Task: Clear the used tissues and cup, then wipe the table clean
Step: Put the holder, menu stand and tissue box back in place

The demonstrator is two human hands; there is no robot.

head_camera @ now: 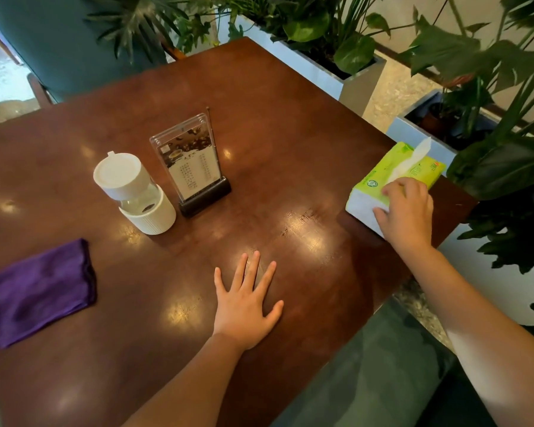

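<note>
A dark brown wooden table (290, 118) fills the view. My left hand (247, 303) lies flat on it near the front, fingers spread, holding nothing. My right hand (406, 208) grips the near end of a green tissue pack (392, 171) at the table's right edge; a white tissue sticks up from its top. A white cup (136, 192) with a lid and a clear middle stands left of centre. A purple cloth (37, 291) lies flat at the left front edge. No loose used tissues show.
A clear menu stand (191, 161) on a black base stands beside the cup. Grey planters (352, 84) with leafy plants line the table's right side and far corner. A teal chair back (59, 41) stands at the far left.
</note>
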